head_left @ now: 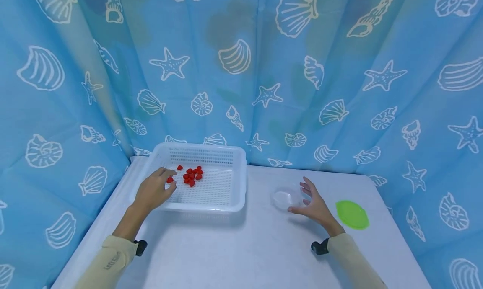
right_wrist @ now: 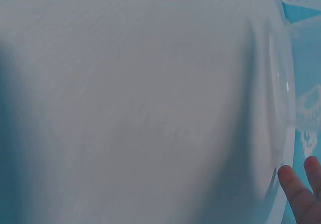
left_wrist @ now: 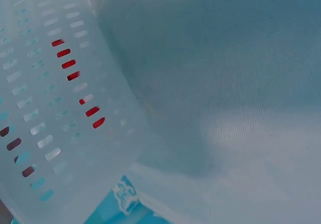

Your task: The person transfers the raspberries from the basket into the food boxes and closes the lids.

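My left hand [head_left: 154,190] reaches over the near left side of a white plastic basket [head_left: 238,184], its thumb and forefinger spread apart. Between them shows a small red rounded piece [head_left: 170,180], lying low in the basket. Several more red pieces [head_left: 191,176] cluster toward the basket's middle, and one [head_left: 180,167] sits alone behind. Slotted basket wall [left_wrist: 60,108] fills the left wrist view's left side, with red showing through. On the right, my right hand [head_left: 315,203] has parted fingers beside a clear round bowl [head_left: 285,198]; fingertips [right_wrist: 285,172] appear near the bowl in the right wrist view.
A green leaf-shaped mat [head_left: 352,214] lies on the table right of my right hand. White cloth covers the table [head_left: 241,255]. Blue curtains [head_left: 234,88] with white shell prints hang behind and along both sides.
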Available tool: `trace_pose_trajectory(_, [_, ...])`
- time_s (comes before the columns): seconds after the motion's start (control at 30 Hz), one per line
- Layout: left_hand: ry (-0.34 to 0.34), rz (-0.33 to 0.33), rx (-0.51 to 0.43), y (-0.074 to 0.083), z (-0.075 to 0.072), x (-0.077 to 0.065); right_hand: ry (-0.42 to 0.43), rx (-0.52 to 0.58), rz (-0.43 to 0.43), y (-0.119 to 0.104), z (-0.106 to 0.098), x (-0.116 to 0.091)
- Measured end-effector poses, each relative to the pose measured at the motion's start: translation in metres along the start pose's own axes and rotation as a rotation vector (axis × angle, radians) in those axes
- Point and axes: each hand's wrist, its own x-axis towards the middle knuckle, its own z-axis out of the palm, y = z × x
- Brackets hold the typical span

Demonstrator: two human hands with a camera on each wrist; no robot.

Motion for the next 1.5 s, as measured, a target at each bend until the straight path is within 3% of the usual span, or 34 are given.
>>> trace_pose_trajectory(0.13, [-0.011,-0.019,-0.006,0.002,0.003,-0.001,-0.001,-0.012,-0.009,0.000,0.010,0.010])
trace_pose_trajectory(0.43, [-0.004,-0.031,-0.019,0.002,0.003,-0.004,0.022,-0.144,0.072,-0.016,0.022,0.023])
trace_pose_trajectory(0.8, [-0.005,-0.027,-0.004,0.008,0.006,0.000,0.017,-0.115,0.086,-0.027,0.042,0.040])
trace_pose_trajectory(0.93, [-0.020,-0.029,0.005,0.010,0.006,0.001,-0.001,-0.108,0.073,-0.032,0.042,0.042])
trace_pose_trajectory(1.17, [-0.035,-0.043,-0.004,0.012,0.005,0.003,-0.008,-0.092,-0.021,-0.039,0.031,0.046])
trace_pose_trajectory(1.5, [-0.071,-0.042,-0.027,0.010,0.005,0.000,-0.026,-0.095,0.006,-0.035,0.034,0.051])
